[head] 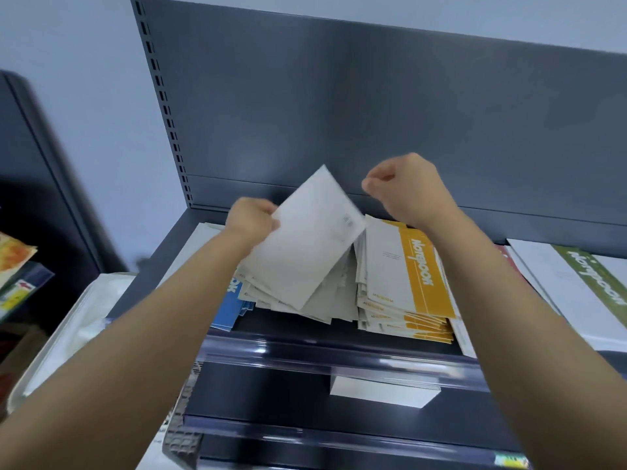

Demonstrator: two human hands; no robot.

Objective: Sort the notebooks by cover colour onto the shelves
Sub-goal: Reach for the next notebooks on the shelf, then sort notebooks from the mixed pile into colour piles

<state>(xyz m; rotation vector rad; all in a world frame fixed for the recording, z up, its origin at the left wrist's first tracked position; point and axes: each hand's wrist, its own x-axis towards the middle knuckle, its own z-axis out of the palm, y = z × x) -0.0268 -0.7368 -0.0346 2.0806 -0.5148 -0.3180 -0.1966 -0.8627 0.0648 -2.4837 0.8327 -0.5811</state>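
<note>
My left hand [251,220] grips the left edge of a notebook [305,239] that shows its plain grey-white back cover, tilted above a fanned pile of similar notebooks [325,296] on the dark shelf [295,329]. My right hand [405,188] hovers to the right of the lifted notebook, fingers curled, holding nothing. A stack of yellow-banded notebooks [407,283] lies right of the pile. Blue notebooks [230,307] peek out under the pile's left side. A green-banded notebook [597,283] lies at far right.
The shelf's grey back panel [339,113] rises behind the stacks. A clear price rail [339,354] runs along the shelf front, with a lower shelf holding a white block [383,391]. Colourful items [15,266] sit on a neighbouring rack at left.
</note>
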